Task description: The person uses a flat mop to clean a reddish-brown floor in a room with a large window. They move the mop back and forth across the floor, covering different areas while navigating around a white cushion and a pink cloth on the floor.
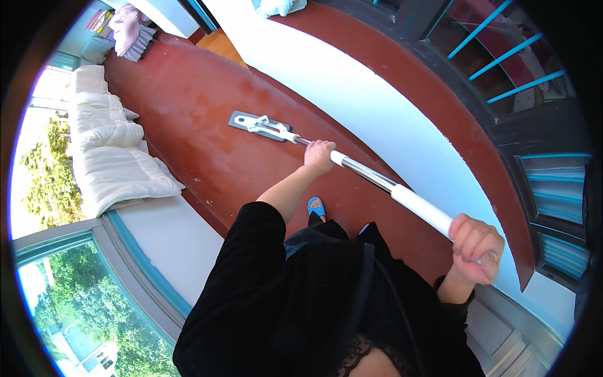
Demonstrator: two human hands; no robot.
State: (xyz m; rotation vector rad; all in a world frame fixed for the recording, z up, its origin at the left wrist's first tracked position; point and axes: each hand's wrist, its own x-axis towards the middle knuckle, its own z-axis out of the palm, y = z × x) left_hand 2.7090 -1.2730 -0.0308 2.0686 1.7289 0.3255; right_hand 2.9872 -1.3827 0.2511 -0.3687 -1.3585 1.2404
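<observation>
Both my hands hold a flat mop by its white and chrome handle (pixel 419 207). My left hand (pixel 320 156) is wrapped around the lower part of the pole, nearer the head. Around the top end of the white grip, my right hand (pixel 478 247) is closed. The mop head (pixel 259 125), a grey rectangular pad under a white hinged frame, lies flat on the red floor (pixel 188 99) ahead of me. Darker patches that look damp mark the floor close to the pad.
At the left, a cream quilt (pixel 113 146) hangs over the window-side ledge. A white wall (pixel 358 89) with a red sill (pixel 424 89) and barred windows runs along the right. Pink fabric (pixel 127 33) is at the far end. My foot in a blue slipper (pixel 316 206) stands below.
</observation>
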